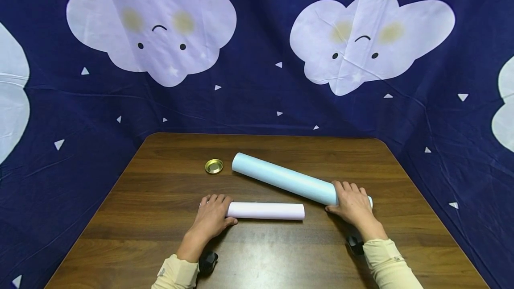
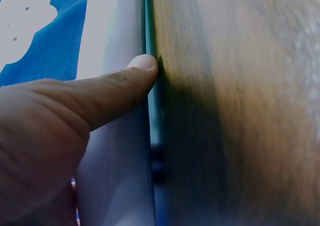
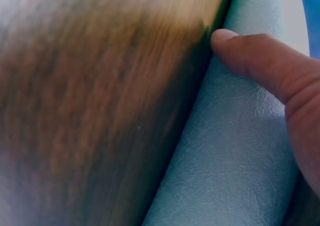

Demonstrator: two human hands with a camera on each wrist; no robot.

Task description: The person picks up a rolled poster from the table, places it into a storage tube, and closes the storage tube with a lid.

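Observation:
A white roll (image 1: 267,211), smooth like rolled paper, lies crosswise on the table. My left hand (image 1: 214,215) grips its left end, fingers over the far side. In the left wrist view the thumb (image 2: 117,88) presses along the near side of the white roll (image 2: 117,171). Behind it and to the right, a longer, thicker light blue roll (image 1: 285,179) lies at a slant. Near its right end, my right hand (image 1: 353,203) grips it from above. The right wrist view shows the thumb (image 3: 260,53) against the finely creased surface of the light blue roll (image 3: 225,166).
A small round gold lid or dish (image 1: 214,167) sits left of the light blue roll's far end. The wooden table (image 1: 168,155) has rounded back corners. A dark blue cloth (image 1: 257,101) with printed clouds hangs behind it and at both sides.

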